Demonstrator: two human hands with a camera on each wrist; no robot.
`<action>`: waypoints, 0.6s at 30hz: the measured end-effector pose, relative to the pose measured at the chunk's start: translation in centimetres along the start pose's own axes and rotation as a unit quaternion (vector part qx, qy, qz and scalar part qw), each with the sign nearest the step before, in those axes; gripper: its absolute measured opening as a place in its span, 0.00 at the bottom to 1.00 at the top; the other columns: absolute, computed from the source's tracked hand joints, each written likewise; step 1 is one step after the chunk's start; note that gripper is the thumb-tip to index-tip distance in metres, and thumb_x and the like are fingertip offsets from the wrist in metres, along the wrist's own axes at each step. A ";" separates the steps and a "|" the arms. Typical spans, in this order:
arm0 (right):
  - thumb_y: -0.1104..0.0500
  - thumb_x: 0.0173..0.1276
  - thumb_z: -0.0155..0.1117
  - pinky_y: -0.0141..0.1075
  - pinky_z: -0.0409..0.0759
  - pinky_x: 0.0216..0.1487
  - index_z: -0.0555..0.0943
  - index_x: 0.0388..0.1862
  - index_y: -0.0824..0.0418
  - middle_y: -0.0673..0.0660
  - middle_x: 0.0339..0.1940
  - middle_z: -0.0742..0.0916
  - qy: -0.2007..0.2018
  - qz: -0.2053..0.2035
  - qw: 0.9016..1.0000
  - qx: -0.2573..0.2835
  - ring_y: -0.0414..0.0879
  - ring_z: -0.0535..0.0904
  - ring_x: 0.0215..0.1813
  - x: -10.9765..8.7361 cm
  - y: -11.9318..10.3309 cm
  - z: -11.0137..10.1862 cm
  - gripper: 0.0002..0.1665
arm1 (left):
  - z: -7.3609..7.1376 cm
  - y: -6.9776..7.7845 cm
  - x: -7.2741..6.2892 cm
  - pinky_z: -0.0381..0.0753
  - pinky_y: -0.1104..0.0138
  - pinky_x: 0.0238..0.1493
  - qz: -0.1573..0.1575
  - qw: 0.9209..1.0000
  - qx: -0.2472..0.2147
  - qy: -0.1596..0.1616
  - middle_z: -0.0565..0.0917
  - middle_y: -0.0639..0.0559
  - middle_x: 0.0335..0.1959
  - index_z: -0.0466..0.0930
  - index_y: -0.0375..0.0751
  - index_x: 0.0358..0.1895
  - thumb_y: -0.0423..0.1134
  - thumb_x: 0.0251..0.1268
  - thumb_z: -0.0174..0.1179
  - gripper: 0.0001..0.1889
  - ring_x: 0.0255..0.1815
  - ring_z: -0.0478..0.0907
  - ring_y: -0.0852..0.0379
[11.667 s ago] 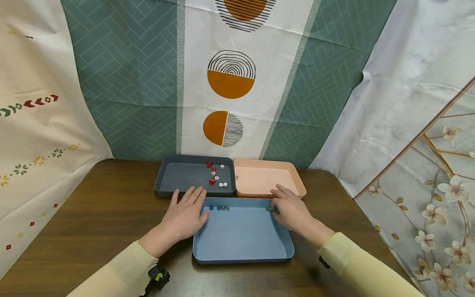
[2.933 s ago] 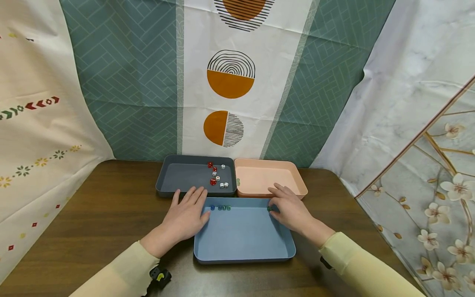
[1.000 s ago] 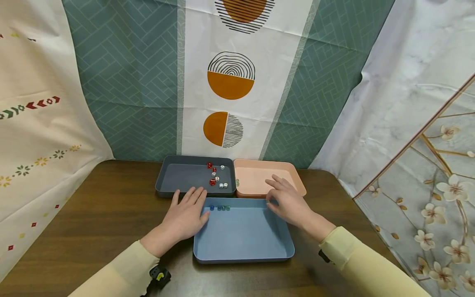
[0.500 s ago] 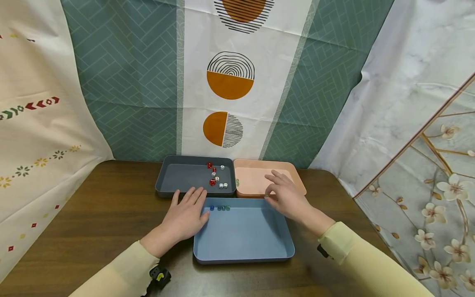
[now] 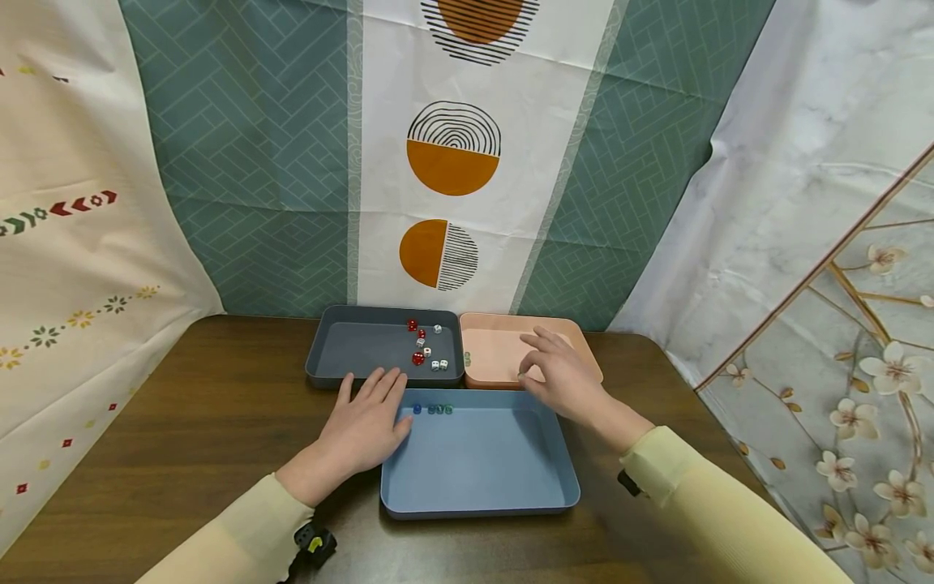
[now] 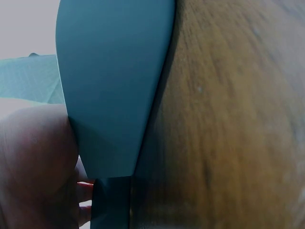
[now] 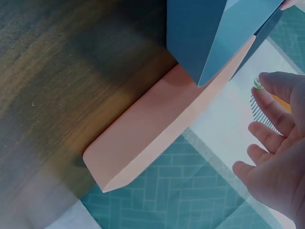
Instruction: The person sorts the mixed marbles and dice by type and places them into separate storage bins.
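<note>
Right hand point(image 5: 563, 378) — fingers pinching one small translucent green piece point(image 7: 258, 82), by the smooth peach tray point(image 5: 496, 341). Left hand point(image 5: 362, 422) — fingers spread, at the rectangular blue tray's corner; wood-grained counter point(image 5: 204, 430).

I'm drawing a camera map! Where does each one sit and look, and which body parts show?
Head: on the head, looking forward and down at the blue tray, dark tray and peach tray; left hand, right hand and sleeves show.
Left wrist: on that wrist, facing the blue tray's side and table; part of left hand shows.
Right wrist: on that wrist, facing the blue tray and peach tray; mostly right hand shows.
Shared by head and right wrist: peach tray.
</note>
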State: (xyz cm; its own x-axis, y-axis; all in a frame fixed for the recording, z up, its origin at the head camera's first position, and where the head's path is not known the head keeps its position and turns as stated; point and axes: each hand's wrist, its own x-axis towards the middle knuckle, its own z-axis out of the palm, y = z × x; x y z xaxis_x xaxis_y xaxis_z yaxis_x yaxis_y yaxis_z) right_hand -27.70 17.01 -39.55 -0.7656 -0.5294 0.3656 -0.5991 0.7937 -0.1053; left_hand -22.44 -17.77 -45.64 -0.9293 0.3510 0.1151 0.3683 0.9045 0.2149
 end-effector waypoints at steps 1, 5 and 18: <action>0.64 0.70 0.79 0.65 0.64 0.82 0.90 0.36 0.57 0.70 0.74 0.83 -0.002 0.003 1.000 0.003 0.70 0.67 0.84 0.1 0.0 0.0 0.04 | 0.0 0.0 0.0 0.43 0.28 0.83 0.000 1.000 0.000 0.000 0.62 0.37 0.88 0.62 0.33 0.87 0.52 0.85 0.59 0.39 0.89 0.54 0.34; 0.63 0.70 0.80 0.66 0.62 0.83 0.90 0.36 0.57 0.69 0.75 0.82 -0.007 0.014 1.000 0.015 0.70 0.66 0.85 0.6 0.1 0.1 0.04 | 0.0 -0.1 0.0 0.42 0.28 0.83 -0.001 1.000 0.001 0.000 0.62 0.37 0.88 0.62 0.33 0.87 0.52 0.85 0.59 0.39 0.89 0.54 0.34; 0.61 0.73 0.76 0.61 0.66 0.82 0.90 0.37 0.56 0.67 0.79 0.79 -0.021 0.044 0.999 0.010 0.65 0.65 0.86 2.2 0.1 0.0 0.03 | 0.1 -0.1 0.0 0.42 0.28 0.83 0.001 1.000 0.000 0.002 0.62 0.37 0.88 0.62 0.34 0.87 0.53 0.85 0.60 0.39 0.89 0.54 0.34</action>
State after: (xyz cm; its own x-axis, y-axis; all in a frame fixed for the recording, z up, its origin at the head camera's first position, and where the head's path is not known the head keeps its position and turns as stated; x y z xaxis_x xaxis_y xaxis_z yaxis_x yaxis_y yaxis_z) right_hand -29.46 15.95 -38.78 -0.8249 -0.4696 0.3146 -0.5324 0.8324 -0.1535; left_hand -22.52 -17.82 -45.71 -0.9282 0.3524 0.1194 0.3706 0.9038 0.2141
